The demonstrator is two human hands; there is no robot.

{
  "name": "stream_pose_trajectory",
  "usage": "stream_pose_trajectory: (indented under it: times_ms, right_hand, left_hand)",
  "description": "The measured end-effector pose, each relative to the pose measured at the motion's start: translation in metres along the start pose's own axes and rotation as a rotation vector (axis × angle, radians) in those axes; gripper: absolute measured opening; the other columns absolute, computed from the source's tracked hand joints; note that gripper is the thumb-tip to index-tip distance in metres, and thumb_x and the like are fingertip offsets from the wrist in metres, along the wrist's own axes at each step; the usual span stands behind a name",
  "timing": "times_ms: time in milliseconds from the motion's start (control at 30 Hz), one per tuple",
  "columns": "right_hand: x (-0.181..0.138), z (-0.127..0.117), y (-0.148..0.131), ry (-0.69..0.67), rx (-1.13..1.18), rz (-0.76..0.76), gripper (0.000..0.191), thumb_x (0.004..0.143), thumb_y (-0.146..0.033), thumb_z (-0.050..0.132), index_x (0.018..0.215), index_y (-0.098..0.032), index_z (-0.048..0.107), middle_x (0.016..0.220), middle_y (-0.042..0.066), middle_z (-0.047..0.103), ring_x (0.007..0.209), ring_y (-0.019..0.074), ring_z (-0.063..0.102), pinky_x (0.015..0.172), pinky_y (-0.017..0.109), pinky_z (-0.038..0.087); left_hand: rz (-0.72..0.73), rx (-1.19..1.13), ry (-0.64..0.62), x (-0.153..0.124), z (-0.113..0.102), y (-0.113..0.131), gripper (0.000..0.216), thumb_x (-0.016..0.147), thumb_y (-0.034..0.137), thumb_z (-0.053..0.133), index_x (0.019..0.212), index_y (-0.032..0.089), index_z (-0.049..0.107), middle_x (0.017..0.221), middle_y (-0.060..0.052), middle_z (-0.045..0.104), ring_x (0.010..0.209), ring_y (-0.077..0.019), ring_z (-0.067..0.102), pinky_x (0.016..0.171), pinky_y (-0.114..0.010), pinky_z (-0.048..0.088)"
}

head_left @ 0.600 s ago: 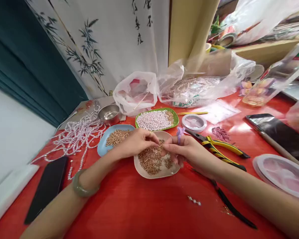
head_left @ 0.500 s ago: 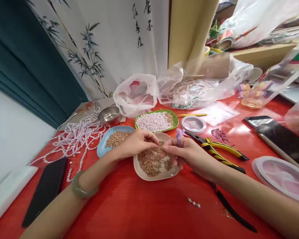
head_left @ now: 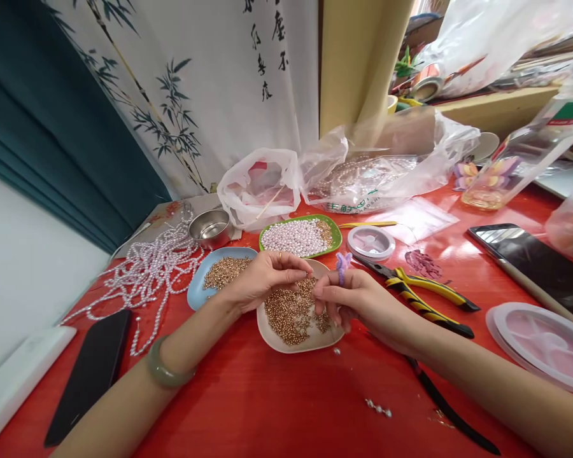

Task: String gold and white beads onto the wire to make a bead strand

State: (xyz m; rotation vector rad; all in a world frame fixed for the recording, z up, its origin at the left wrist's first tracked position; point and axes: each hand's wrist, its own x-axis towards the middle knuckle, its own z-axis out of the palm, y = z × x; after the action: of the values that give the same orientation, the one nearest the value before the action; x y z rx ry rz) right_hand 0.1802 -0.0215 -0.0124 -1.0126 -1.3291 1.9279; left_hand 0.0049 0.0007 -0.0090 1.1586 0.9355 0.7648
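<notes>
The one camera sits on the person's head and looks forward and down, so the red table (head_left: 229,401) fills the low part of the view, with the left hand (head_left: 272,278) and the right hand (head_left: 351,299) near the middle. It is close enough to show many small gold beads (head_left: 286,318) one by one. It sees very wide, from the dark curtain (head_left: 52,146) on the left to the big phone (head_left: 535,261) on the right, and up to the white cloth (head_left: 229,95) behind the table.
</notes>
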Motion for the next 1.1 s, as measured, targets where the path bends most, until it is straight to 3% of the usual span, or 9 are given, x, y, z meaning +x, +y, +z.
stream_pose_trajectory:
  times_ms: [600,1100]
  right_hand:
    - [0.0011,-0.0036,0.0020,-0.015,0.007,0.008,0.018,0.075,-0.024,0.057,0.060,-0.014,0.056,0.055,-0.001,0.057,0.039,0.0031,0.046,0.033,0.011,0.039]
    - [0.0005,-0.0026,0.0018,-0.011,-0.006,0.004,0.016,0.072,-0.026,0.058,0.061,-0.014,0.056,0.057,0.000,0.057,0.039,0.0035,0.046,0.033,0.012,0.038]
  left_hand:
    - [-0.022,-0.097,-0.007,0.0016,0.0024,-0.0041,0.008,0.062,0.014,0.067,0.070,0.014,0.066,0.071,0.000,0.063,0.061,-0.0056,0.054,0.057,-0.017,0.043]
    - [-0.011,-0.018,0.000,0.0003,0.0045,-0.0033,0.009,0.062,0.017,0.067,0.070,0.015,0.065,0.069,0.000,0.061,0.062,-0.0076,0.053,0.061,-0.022,0.043]
